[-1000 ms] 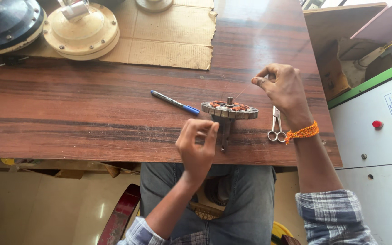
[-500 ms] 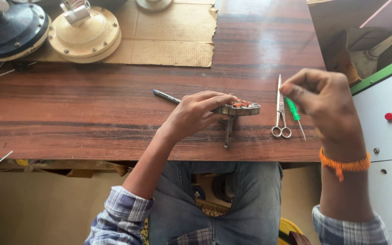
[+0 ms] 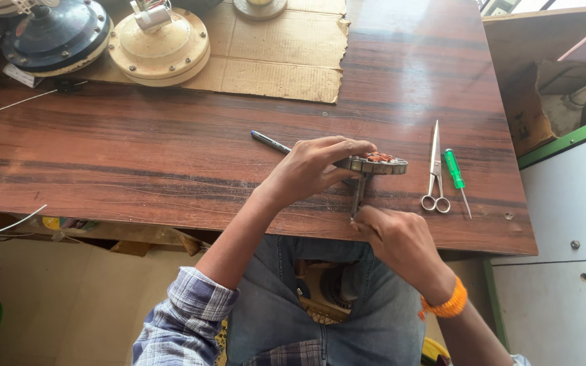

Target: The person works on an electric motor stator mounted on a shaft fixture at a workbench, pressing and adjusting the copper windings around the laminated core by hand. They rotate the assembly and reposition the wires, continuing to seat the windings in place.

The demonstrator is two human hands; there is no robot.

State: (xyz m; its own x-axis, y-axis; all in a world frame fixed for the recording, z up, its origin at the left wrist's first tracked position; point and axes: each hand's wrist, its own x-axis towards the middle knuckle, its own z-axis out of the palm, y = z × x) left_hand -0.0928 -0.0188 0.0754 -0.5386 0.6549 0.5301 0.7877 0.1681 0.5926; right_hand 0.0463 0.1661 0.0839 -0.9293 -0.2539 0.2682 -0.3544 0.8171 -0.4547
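A person sits at a wooden table (image 3: 137, 156), seen from above. A round metal motor part wound with copper wire (image 3: 378, 163) stands on its shaft near the table's front edge. The left hand (image 3: 310, 169) curls over its left rim, fingers closed on it. The right hand (image 3: 398, 240), just below, pinches the bottom end of the shaft (image 3: 359, 195). A pen (image 3: 270, 141) pokes out behind the left hand. Scissors (image 3: 435, 169) and a green screwdriver (image 3: 456, 173) lie just right of the part.
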